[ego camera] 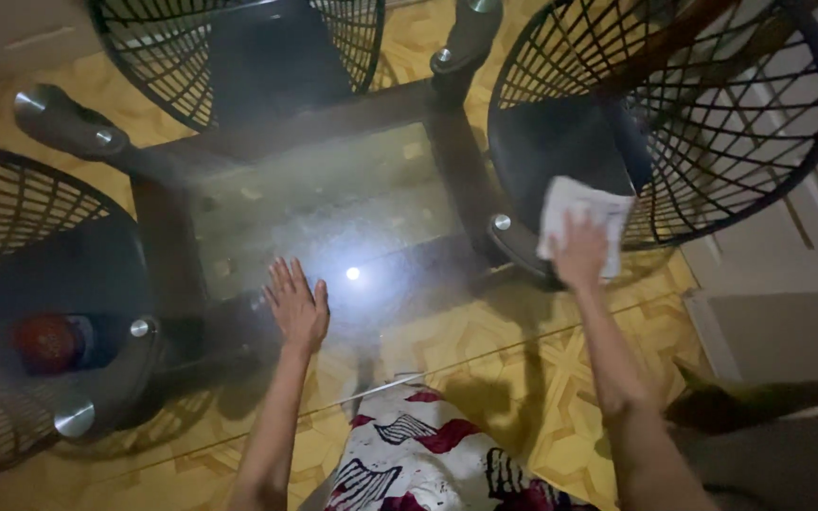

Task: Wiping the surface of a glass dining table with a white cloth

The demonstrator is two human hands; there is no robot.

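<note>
Glass tabletop (352, 189) is seen from above, smeared and hazy mid-pane with lamp glare; wiping is judged partway, far edge still dull. Black mesh chairs (674, 114) are tucked round it. Left hand (297, 305) is laid flat, fingers spread, nothing held. White cloth (581, 220) is pressed down at right edge by right hand (581, 254), fingers splayed.

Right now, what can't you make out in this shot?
- Cloth, head view: partly under the right hand.
- Red ball: blurred through the glass table, kind unclear.
- Left chair: cut by the frame edge.
- Left hand: flat; glare beside it.
</note>
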